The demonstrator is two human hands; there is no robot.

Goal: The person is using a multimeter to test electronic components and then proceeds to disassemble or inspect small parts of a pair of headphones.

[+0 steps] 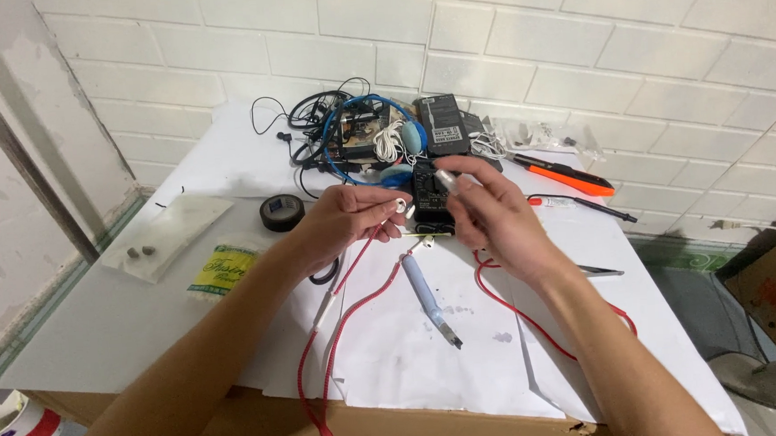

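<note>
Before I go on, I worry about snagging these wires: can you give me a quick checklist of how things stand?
1. Left hand pinches the small white earpiece: ok.
2. Right hand has a firm grip on the silvery tip: cannot tell.
3. Red cable hangs over the table's front edge: not ok.
4. Blue-handled tool lies clear of both hands: ok.
5. Tape roll clear of the cable: ok.

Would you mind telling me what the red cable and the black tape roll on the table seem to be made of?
The thin red cable looks sheathed in smooth, flexible plastic or rubber; it bends in loose curves. The black tape roll looks like matte vinyl tape, though that is uncertain from this view.
</note>
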